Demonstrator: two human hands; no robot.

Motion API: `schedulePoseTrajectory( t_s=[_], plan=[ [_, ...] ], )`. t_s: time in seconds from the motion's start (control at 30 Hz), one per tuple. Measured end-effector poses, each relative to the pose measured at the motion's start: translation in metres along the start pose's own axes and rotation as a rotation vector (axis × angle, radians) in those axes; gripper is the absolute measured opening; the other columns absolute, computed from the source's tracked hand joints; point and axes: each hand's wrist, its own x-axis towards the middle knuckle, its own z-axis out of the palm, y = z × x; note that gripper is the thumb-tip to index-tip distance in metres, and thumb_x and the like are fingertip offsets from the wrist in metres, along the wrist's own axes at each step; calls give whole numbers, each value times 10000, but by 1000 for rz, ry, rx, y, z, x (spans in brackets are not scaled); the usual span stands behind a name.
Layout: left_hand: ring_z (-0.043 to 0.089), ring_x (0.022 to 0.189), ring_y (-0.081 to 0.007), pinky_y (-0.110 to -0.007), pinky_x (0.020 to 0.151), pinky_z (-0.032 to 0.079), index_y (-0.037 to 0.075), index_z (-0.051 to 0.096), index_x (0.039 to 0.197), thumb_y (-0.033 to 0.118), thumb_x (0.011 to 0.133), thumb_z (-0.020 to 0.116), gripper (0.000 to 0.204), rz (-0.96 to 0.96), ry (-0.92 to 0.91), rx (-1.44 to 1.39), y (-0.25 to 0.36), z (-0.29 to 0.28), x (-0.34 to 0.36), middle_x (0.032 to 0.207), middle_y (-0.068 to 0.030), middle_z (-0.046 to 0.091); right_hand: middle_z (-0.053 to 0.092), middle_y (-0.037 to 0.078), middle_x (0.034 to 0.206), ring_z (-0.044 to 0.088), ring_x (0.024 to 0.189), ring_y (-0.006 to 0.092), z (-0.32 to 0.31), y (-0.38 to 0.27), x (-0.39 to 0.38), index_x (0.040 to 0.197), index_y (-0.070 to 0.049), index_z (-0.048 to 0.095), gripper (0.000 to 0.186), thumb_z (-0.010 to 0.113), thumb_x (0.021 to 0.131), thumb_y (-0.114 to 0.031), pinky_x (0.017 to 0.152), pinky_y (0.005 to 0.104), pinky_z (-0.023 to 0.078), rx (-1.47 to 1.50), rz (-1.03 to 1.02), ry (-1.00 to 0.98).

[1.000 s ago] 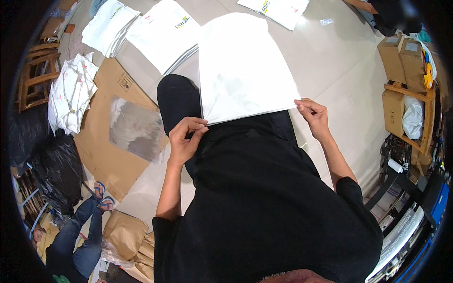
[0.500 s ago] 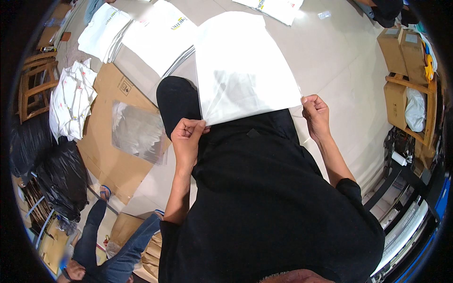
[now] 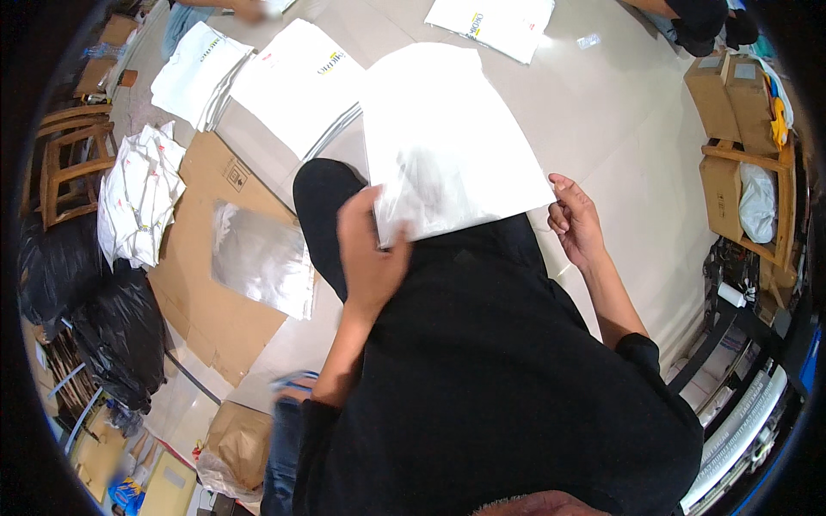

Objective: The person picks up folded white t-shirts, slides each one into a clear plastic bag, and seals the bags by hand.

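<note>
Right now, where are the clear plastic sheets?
In the head view, the clear plastic sheets lie left of centre, mostly on the flattened cardboard, between the heap of white packages and the person's left hand.

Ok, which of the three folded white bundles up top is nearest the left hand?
The middle bundle, its lower corner near the black trouser leg; the left bundle and right bundle lie farther off.
</note>
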Motion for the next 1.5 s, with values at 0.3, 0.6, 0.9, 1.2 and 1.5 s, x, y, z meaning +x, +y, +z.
schedulePoseTrajectory(
  t_s=[0.3, 0.6, 0.9, 1.2, 1.5],
  plan=[
    [299, 1478, -595, -691, 1193, 274, -83, 360, 1554, 252, 963, 674, 748, 521, -424, 392, 47, 106, 51, 1588, -330, 375, 696, 45, 885, 398, 485, 33, 32, -25, -3, 1303, -12, 564, 271, 553, 1066, -143, 450, 188, 321, 131, -2, -156],
    [678, 1098, -423, -433, 944, 547, -76, 618, 1357, 53, 955, 626, 422, 443, -291, -101, 106, 32, 167, 1236, -289, 681, 732, 230, 1215, 361, 449, 31, 89, -1, 12, 1371, 46, 560, 637, 486, 1094, -522, 404, 193, 311, -34, 310, -625],
    [464, 1432, -299, -437, 1207, 330, -70, 383, 1513, 381, 1093, 464, 622, -175, 71, -1337, 130, 2, 154, 1523, -213, 488, 722, 121, 998, 575, 537, 94, 111, -67, 29, 1227, 26, 634, 357, 687, 1002, -246, 518, 284, 533, 606, -110, -189],
    [564, 1364, -298, -433, 1162, 403, 33, 363, 1579, 367, 1064, 559, 644, -675, 210, -1002, -91, -30, 65, 1448, -181, 602, 594, -22, 673, 364, 407, -5, -44, -106, 144, 993, 15, 644, 69, 657, 993, -53, 343, 170, 323, 106, -68, 59],
    [623, 1247, -247, -385, 1056, 483, 24, 486, 1466, 271, 1060, 584, 486, -917, 550, -607, -212, -97, -80, 1372, -154, 634, 598, -16, 721, 377, 432, 9, -106, -36, 170, 1005, -34, 651, 149, 725, 983, -162, 357, 183, 305, 64, -137, 97]
  ],
)
